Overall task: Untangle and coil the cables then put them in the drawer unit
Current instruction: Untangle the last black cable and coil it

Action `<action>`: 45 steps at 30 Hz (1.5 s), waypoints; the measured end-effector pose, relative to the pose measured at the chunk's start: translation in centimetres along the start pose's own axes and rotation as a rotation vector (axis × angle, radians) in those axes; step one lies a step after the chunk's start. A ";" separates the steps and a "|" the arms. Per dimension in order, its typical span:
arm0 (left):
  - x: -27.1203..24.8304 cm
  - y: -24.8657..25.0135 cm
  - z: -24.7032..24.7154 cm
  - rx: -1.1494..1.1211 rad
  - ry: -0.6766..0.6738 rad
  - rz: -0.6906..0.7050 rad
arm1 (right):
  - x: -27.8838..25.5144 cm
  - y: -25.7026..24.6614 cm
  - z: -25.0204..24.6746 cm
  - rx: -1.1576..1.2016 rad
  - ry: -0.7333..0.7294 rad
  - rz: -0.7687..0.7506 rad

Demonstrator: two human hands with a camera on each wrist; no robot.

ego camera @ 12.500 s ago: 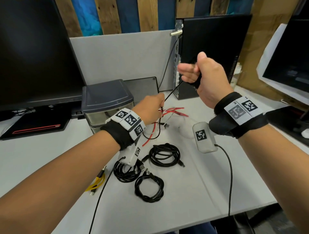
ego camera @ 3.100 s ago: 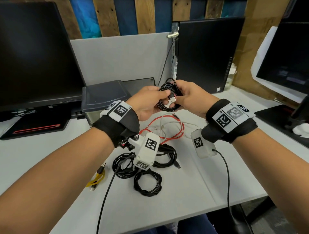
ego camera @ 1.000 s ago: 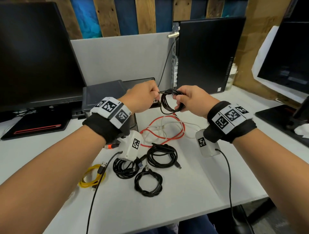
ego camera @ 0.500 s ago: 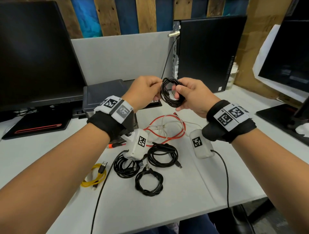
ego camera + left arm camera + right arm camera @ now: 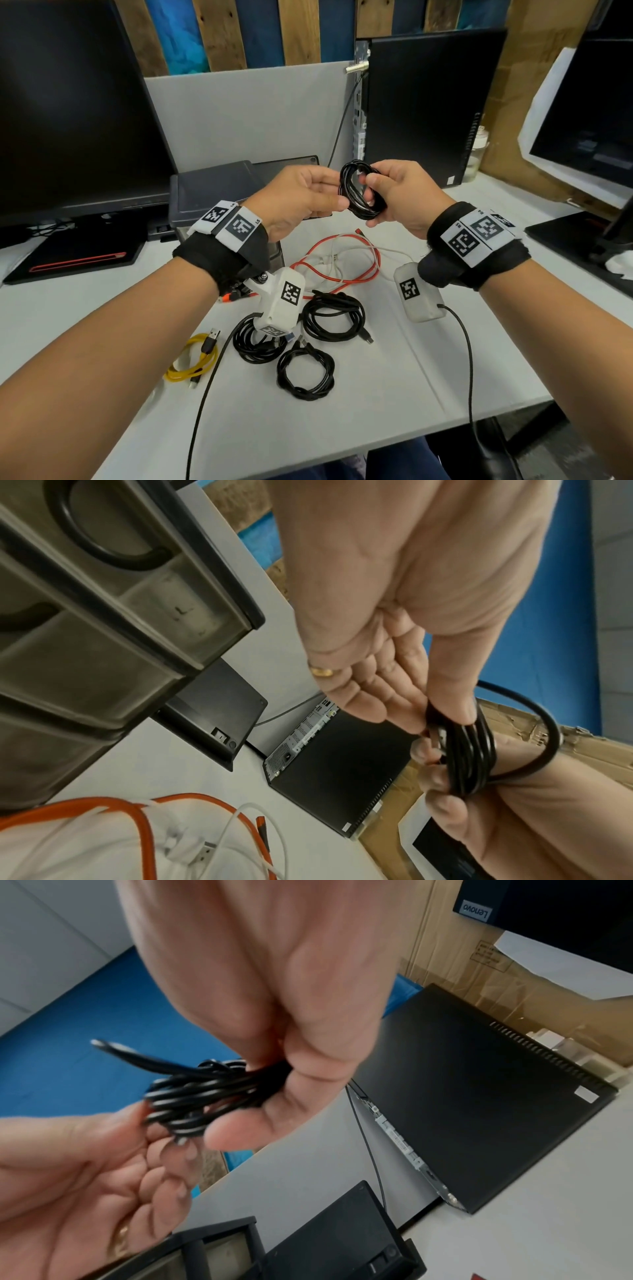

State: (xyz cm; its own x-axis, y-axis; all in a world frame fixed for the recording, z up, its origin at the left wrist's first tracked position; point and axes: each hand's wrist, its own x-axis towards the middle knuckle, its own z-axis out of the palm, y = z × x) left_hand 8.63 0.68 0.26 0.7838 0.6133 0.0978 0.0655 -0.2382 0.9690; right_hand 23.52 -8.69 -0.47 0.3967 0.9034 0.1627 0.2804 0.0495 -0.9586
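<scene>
Above the desk I hold a small black cable coil between both hands. My left hand pinches its left side with thumb and fingertips, seen close in the left wrist view on the black coil. The fingers of my right hand are curled round the black coil on its right side. Three more black coils lie on the desk below. A red and white cable tangle sits behind them. The grey drawer unit stands behind my left wrist, its drawers pushed in.
A yellow cable lies at the left near the desk's front edge. A black monitor stands at the back left and a black computer tower at the back right. Another monitor is at the far right.
The long black cable once stretched between my hands is now wound into a small coil. In the last second my left hand came back in against the coil; both hands hold it.
</scene>
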 end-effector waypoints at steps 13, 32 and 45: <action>1.0 -0.5 2.4 -0.105 0.092 -0.029 | 0.4 0.6 0.0 -0.256 0.130 -0.141; 0.8 0.0 0.0 0.722 0.263 0.120 | 0.2 0.3 0.3 -0.035 0.041 -0.077; -0.4 0.2 2.0 -0.104 0.038 -0.082 | 0.5 0.6 0.5 -0.299 0.123 -0.093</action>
State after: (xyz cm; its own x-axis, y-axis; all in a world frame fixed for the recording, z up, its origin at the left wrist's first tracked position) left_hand 9.52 -1.09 -0.06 0.7543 0.6561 0.0236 0.0626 -0.1076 0.9922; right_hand 23.40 -7.98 -1.08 0.4552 0.8416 0.2907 0.5573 -0.0147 -0.8302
